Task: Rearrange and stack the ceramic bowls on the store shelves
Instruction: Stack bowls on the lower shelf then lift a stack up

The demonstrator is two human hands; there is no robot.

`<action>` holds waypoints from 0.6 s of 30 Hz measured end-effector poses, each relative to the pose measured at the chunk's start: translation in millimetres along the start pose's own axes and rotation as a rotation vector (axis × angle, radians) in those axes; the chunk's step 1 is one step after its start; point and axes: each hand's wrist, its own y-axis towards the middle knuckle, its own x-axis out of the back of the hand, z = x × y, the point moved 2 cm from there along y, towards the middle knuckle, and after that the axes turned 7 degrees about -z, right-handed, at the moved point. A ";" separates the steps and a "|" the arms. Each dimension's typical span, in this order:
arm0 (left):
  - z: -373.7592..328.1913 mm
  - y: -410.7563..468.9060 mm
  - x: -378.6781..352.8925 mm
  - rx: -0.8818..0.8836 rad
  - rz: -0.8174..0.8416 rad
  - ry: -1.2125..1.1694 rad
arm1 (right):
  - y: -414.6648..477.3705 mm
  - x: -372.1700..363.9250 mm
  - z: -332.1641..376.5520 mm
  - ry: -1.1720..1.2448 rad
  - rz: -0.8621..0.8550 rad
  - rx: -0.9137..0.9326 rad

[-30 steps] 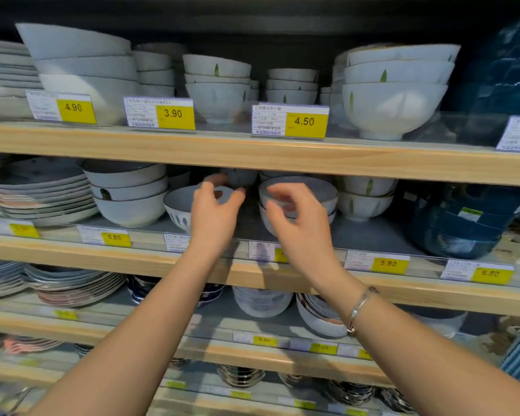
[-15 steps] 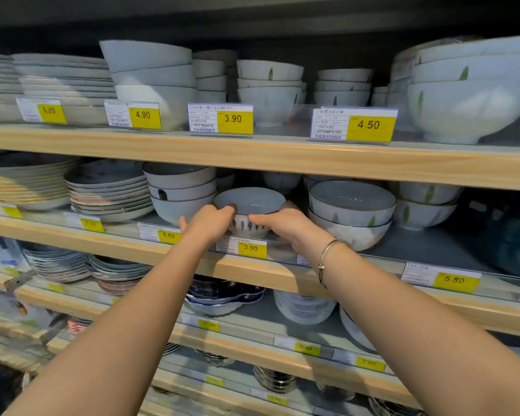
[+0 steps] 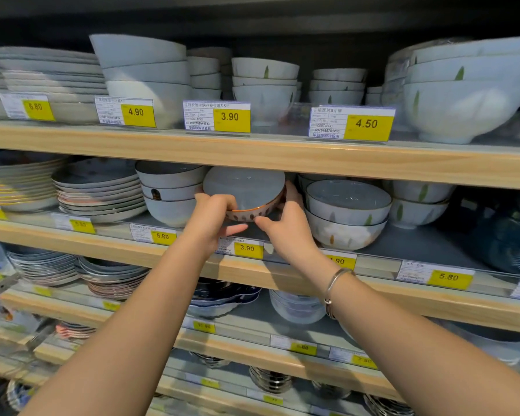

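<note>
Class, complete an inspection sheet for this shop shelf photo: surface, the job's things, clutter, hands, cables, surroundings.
Surface: wooden middle shelf, price tags along its front.
Job's things: patterned bowl, tilted, opening facing the camera; two-bowl stack to its right; three-bowl stack to its left.
Clutter: nothing seen.
Hands: left hand and right hand both grip the patterned bowl.
Cables: nothing seen.
Surroundings: plate stacks further left; upper shelf carries more bowl stacks.

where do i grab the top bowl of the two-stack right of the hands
Probably by its rim, left and right, from the front: the top bowl sits upright, nested in the lower bowl, so its rim stands clear, and the upper shelf hangs close above.
</note>
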 end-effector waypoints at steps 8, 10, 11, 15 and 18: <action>10.5 -6.4 -10.1 0.191 0.090 -0.377 | -22.8 38.0 -11.3 -0.470 -0.308 0.448; 10.2 -7.7 -15.5 0.186 0.084 -0.427 | -23.5 50.5 -21.7 -0.657 -0.515 0.495; 10.0 -8.3 -18.3 0.189 0.083 -0.452 | -22.4 56.8 -27.2 -0.731 -0.561 0.459; 13.1 -11.6 -26.2 0.176 0.092 -0.471 | -17.6 72.2 -43.2 -0.790 -0.443 0.290; 15.2 -15.6 -30.3 0.178 0.105 -0.498 | -17.9 75.4 -43.0 -0.731 -0.392 0.279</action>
